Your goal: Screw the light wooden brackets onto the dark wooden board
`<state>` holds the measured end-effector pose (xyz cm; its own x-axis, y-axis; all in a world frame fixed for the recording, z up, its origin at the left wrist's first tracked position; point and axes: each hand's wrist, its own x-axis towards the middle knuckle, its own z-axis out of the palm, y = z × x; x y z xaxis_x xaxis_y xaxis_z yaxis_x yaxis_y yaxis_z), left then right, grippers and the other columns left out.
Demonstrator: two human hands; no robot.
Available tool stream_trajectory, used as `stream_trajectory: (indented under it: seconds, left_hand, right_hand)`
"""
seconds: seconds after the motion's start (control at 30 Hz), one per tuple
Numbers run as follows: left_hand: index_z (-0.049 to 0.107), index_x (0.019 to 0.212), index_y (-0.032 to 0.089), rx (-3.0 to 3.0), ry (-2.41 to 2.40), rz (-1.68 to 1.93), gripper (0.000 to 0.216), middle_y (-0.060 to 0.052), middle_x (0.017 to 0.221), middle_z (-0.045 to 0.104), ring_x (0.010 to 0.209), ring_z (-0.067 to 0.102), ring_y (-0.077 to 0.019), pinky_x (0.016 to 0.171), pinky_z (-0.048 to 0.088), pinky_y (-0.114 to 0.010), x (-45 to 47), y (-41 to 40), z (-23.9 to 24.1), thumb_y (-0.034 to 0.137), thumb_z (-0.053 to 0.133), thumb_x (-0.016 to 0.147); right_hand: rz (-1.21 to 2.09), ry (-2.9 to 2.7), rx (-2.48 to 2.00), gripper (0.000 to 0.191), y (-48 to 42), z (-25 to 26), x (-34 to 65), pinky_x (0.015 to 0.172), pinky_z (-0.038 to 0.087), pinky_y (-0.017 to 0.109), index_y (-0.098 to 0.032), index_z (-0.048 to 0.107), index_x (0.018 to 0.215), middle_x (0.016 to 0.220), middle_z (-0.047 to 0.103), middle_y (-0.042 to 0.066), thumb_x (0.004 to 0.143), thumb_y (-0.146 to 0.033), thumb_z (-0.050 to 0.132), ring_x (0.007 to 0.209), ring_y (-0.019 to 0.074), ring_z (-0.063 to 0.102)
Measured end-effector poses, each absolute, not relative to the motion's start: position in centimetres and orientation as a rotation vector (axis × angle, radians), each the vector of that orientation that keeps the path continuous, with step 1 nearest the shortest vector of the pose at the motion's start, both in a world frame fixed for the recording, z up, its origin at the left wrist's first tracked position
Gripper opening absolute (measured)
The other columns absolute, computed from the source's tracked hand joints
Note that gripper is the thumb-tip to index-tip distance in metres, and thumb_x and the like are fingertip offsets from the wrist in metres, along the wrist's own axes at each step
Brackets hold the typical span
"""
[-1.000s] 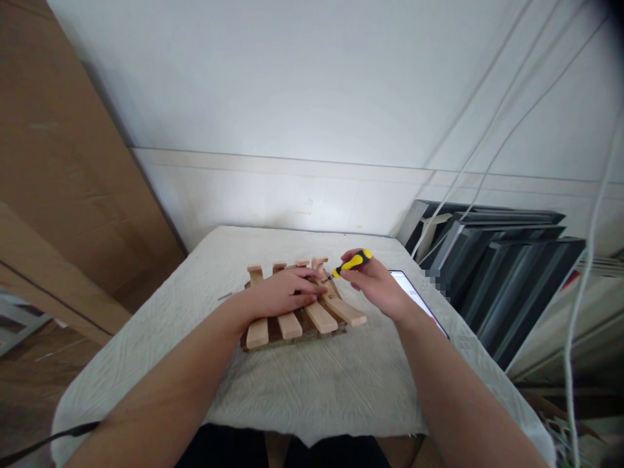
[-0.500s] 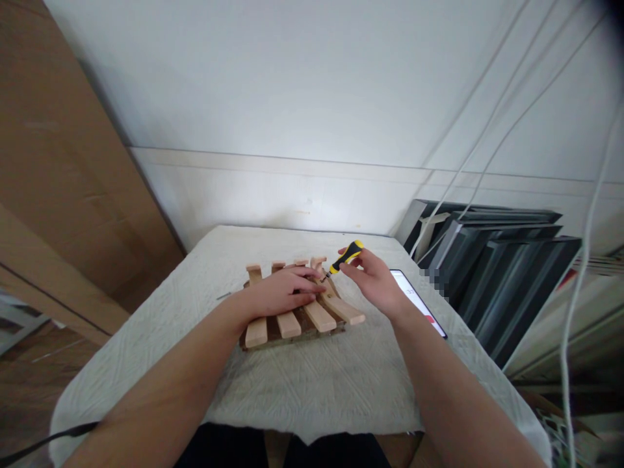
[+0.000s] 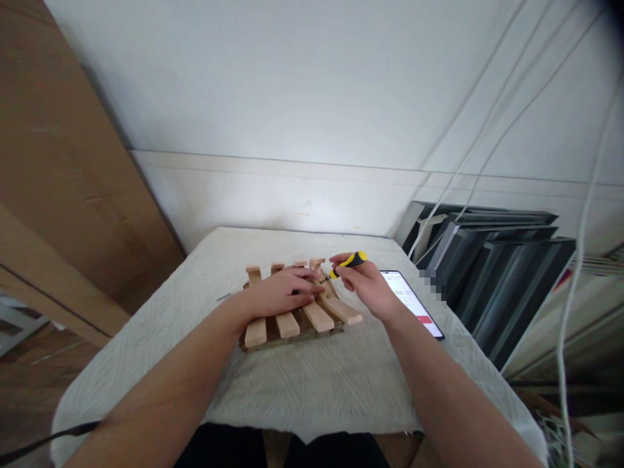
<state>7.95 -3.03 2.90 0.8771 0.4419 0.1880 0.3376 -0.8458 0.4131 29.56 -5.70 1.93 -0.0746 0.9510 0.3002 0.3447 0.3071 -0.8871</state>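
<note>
Several pale wooden slats (image 3: 319,318) lie side by side across a brown base (image 3: 305,333) on the cloth. My left hand (image 3: 283,290) rests flat over the slats, fingers stretched toward the rightmost one. In my right hand (image 3: 366,285) is a yellow and black screwdriver (image 3: 353,260), its handle leaning to the right. The screwdriver's tip points down at the rightmost slat, close to my left fingertips. Whether a screw sits under the tip is too small to tell.
A phone (image 3: 414,305) with a lit screen lies right of my right hand. The table is covered by a white cloth (image 3: 312,383). Dark flat panels (image 3: 507,273) lean against the wall at right, near hanging white cables (image 3: 570,325). A brown cardboard sheet (image 3: 82,162) stands left.
The screwdriver's handle has tipped lower and to the right, and my right hand has shifted slightly left with its grip changed. My left hand stays in place on the slats.
</note>
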Motion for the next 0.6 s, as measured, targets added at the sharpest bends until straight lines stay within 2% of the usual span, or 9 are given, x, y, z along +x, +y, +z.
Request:
stream_trajectory:
  seconds: [0.1,0.17,0.27,0.47,0.6]
  left_hand:
    - [0.064,0.117,0.020,2.682,0.601,0.383,0.029,-0.007,0.131,0.055,0.125,0.047,-0.0191,0.108,0.034,-0.034,7.97,-3.11,2.98,0.022,0.048,0.093]
    - [0.064,0.117,0.019,2.676,0.615,0.380,0.029,-0.007,0.132,0.055,0.125,0.047,-0.0191,0.108,0.034,-0.033,7.99,-3.18,3.04,0.022,0.048,0.093]
    - [0.065,0.117,0.020,2.663,0.648,0.362,0.029,-0.007,0.134,0.053,0.126,0.046,-0.0193,0.109,0.033,-0.034,8.01,-3.23,3.09,0.023,0.047,0.093]
    - [0.063,0.118,0.022,2.655,0.643,0.355,0.030,-0.006,0.134,0.053,0.128,0.044,-0.0192,0.110,0.032,-0.035,7.96,-3.38,3.24,0.023,0.048,0.093]
    - [0.065,0.117,0.022,2.665,0.648,0.378,0.029,-0.006,0.135,0.052,0.127,0.045,-0.0205,0.109,0.032,-0.036,7.98,-3.48,3.27,0.023,0.047,0.094]
  right_hand:
    - [0.783,-1.603,-1.279,0.034,-5.44,1.95,29.49,0.070,0.044,0.032,-0.018,0.067,0.084,0.078,0.066,0.005,0.077,-0.050,0.059,0.074,0.0188,0.059]
    - [0.713,-1.570,-1.345,0.038,-5.28,1.83,29.44,0.069,0.044,0.032,-0.018,0.067,0.082,0.079,0.067,0.005,0.073,-0.054,0.062,0.074,0.0195,0.059]
    - [0.713,-1.596,-1.341,0.038,-5.39,1.90,29.60,0.065,0.043,0.031,-0.018,0.067,0.086,0.078,0.067,0.005,0.075,-0.054,0.060,0.073,0.0191,0.058]
    - [0.929,-1.648,-1.216,0.037,-6.11,2.65,30.28,0.056,0.040,0.027,-0.021,0.063,0.102,0.085,0.064,0.002,0.072,-0.041,0.066,0.062,0.0127,0.053]
    - [0.793,-1.623,-1.215,0.026,-5.89,2.62,29.95,0.058,0.040,0.027,-0.019,0.061,0.075,0.072,0.062,0.000,0.070,-0.043,0.069,0.063,0.0131,0.052]
